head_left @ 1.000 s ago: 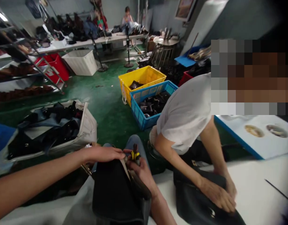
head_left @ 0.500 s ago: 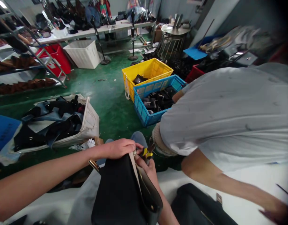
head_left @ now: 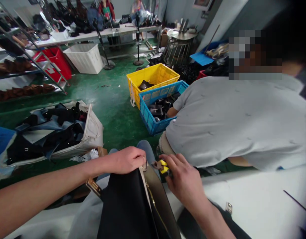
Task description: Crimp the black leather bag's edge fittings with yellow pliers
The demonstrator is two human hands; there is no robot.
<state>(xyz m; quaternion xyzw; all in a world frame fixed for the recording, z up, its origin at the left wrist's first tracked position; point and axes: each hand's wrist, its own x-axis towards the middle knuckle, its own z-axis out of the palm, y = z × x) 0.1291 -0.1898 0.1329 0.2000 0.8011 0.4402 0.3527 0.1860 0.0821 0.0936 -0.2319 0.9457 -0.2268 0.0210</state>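
Observation:
A black handbag [head_left: 128, 205] rests upright on my lap, its top edge and gold zipper facing me. My left hand [head_left: 128, 161] grips the far end of the bag's upper edge, beside a small metal fitting [head_left: 144, 166]. In my right hand [head_left: 186, 177] are pliers with yellow-and-black handles [head_left: 164, 167]; their jaws point left, just apart from the fitting. A gold clasp [head_left: 93, 187] sticks out from the bag's left side. Another dark bag [head_left: 217, 212] with a metal clasp lies on the white surface at right, partly behind my right forearm.
A co-worker in a grey shirt [head_left: 237, 116] bends close on my right, one arm in a blue crate [head_left: 153, 124] of black pieces. Behind it stands a yellow crate [head_left: 133, 78]. A white bin [head_left: 95, 129] holding dark material stands at left on the green floor [head_left: 115, 116].
My right hand has drawn back to the right from the bag's edge with the pliers. My left hand stays on the bag. The co-worker has leaned further forward and left.

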